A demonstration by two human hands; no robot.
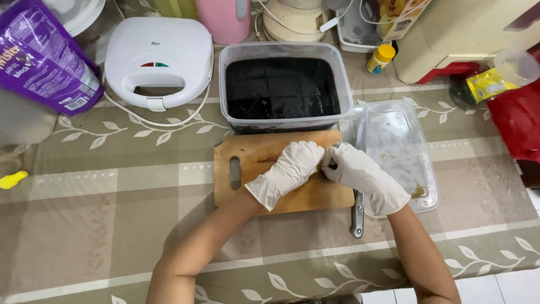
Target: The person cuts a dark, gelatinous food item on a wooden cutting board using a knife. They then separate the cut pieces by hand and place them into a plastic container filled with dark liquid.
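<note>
Two white-gloved hands, left hand (288, 169) and right hand (361, 174), meet fingertip to fingertip over a wooden cutting board (253, 163), fingers curled as though adjusting the gloves; a knife handle (358, 215) lies beside it.

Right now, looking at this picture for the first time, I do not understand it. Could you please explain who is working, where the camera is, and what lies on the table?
No machine is here: a person works with two hands in white gloves. The one camera sits on the person's head and looks down. The left hand and the right hand meet over a wooden cutting board. Whether they hold anything I cannot tell. Behind the board stands a clear plastic container of something dark cut into squares; its lid lies to the right. A metal handle, perhaps a knife's, pokes out below the right hand. Further left are a white sandwich maker and a purple bag, all on a leaf-patterned tablecloth.
</note>
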